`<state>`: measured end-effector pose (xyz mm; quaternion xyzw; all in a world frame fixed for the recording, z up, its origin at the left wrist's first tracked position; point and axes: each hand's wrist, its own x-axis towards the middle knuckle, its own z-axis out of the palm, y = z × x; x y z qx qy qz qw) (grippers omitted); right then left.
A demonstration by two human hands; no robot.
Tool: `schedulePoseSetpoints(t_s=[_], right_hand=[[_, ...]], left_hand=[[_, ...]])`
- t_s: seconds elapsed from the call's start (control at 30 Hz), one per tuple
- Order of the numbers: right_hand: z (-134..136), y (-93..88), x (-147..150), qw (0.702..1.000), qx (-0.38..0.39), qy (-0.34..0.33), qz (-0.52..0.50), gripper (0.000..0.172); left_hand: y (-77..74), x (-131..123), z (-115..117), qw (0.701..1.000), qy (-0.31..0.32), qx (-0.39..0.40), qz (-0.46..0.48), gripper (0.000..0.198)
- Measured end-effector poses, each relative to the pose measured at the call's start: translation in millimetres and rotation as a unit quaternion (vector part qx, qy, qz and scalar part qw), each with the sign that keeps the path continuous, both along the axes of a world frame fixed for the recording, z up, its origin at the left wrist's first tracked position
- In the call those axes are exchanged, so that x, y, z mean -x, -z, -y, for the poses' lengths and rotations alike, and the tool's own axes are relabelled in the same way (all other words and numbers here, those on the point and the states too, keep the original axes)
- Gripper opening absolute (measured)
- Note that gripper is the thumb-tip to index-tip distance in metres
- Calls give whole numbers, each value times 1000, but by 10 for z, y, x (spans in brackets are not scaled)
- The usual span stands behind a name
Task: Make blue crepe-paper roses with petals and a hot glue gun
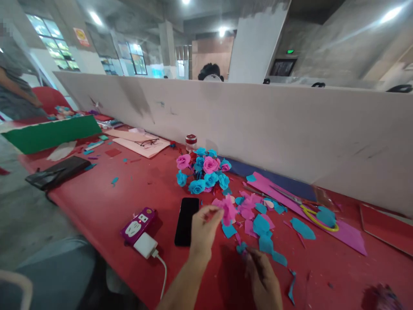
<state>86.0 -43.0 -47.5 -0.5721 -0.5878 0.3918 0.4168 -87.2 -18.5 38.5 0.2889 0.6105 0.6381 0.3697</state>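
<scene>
My left hand (204,230) is closed, thumb and forefinger pinched at the edge of some ruffled pink paper petals (228,210). My right hand (263,277) is closed around a small blue paper flower piece (241,248), with its fingertips together low over the table. Between and beyond the hands lie loose blue paper petals (260,224) and more pink ones. A bunch of finished blue and pink paper roses (204,172) stands behind my left hand. Part of the right hand's grip is hidden by its own fingers.
A black phone (186,221) lies beside my left forearm. Left of it is a purple power strip (137,226) with a white charger (146,245). Yellow-handled scissors (319,218) rest on a pink paper sheet (350,237). A pale partition (274,125) borders the red table (97,189).
</scene>
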Motion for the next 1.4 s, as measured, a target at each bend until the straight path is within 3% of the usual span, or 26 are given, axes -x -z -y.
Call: schedulePoseSetpoints(t_s=[0.1, 0.17, 0.33, 0.5, 0.6, 0.7, 0.8, 0.87, 0.9, 1.1, 1.4], right_hand=[[-34, -46, -51, 999, 17, 21, -20, 47], [-73, -113, -50, 998, 27, 42, -32, 51], [-181, -258, 7, 998, 26, 60, -3, 46], [-262, -182, -6, 997, 48, 59, 17, 41], [-292, -179, 56, 994, 77, 59, -48, 40], [-309, -301, 216, 966, 118, 72, -220, 36], [-305, -456, 381, 904, 165, 56, -390, 25], [-297, -511, 447, 891, 169, 76, -414, 18], [-290, -521, 462, 885, 168, 85, -427, 20], [-153, -520, 418, 829, 205, 40, -519, 20], [64, -503, 223, 798, 248, 0, -549, 28]], left_hand=[[9, -135, 44, 995, 101, 2, -14, 6], [13, -165, 71, 991, 131, -6, -26, 4], [24, -140, 101, 986, 157, -15, -51, 6], [63, -58, 67, 987, 148, -2, -66, 7], [77, -38, 62, 987, 150, -9, -50, 6], [49, -45, 97, 989, 149, -24, -10, 7], [13, -59, 157, 992, 121, -34, 9, 43], [15, -76, 194, 988, 146, -48, 14, 71], [26, -89, 209, 984, 171, -52, 14, 75], [77, -238, 338, 962, 262, -69, -23, 86], [11, -528, 519, 966, 240, -83, -54, 74]])
